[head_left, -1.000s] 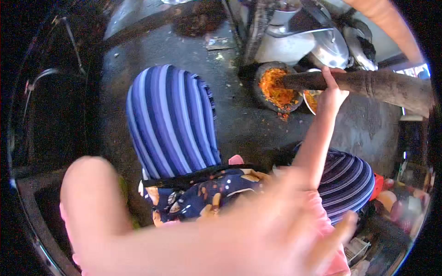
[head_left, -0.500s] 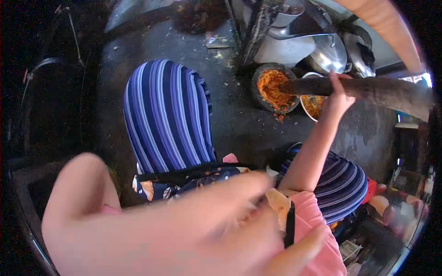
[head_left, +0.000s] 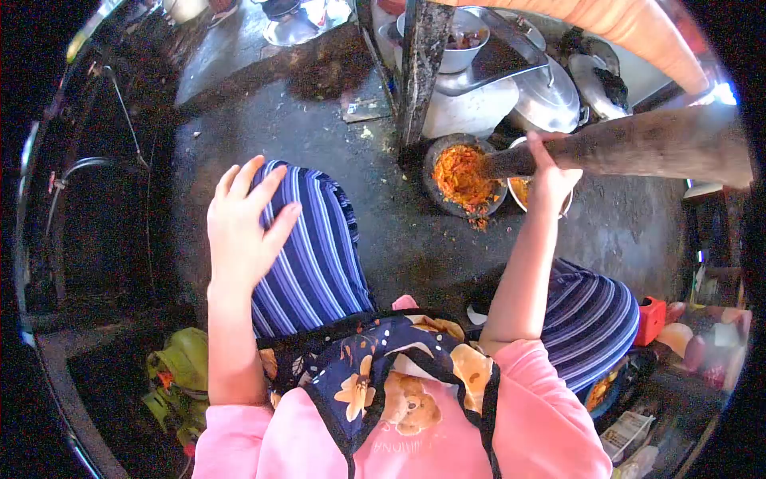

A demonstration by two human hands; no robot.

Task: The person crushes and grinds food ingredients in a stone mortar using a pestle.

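Note:
My right hand (head_left: 550, 176) is wrapped round a thick, long wooden pestle (head_left: 630, 148), close to its narrower end. That end rests in a dark stone mortar (head_left: 437, 195) on the floor, in a coarse orange-red mash (head_left: 459, 172). Some bits of mash lie over the mortar's near rim. Partly hidden behind my right hand and the pestle is a white bowl (head_left: 517, 199) with orange food in it. My left hand (head_left: 243, 227) lies on my left knee, over the blue striped cloth (head_left: 319, 255), with its fingers spread and nothing in them.
Beyond the mortar stand a dark wooden post (head_left: 419, 88), a metal bowl (head_left: 463, 57) and a large pot lid (head_left: 550, 100). A green bag-like object (head_left: 179, 371) lies at my left. At my right are a red object (head_left: 650, 319) and a small white basket (head_left: 626, 435).
My left hand has moved from a blur close to the camera down onto my left knee. My right hand still grips the pestle in the mortar.

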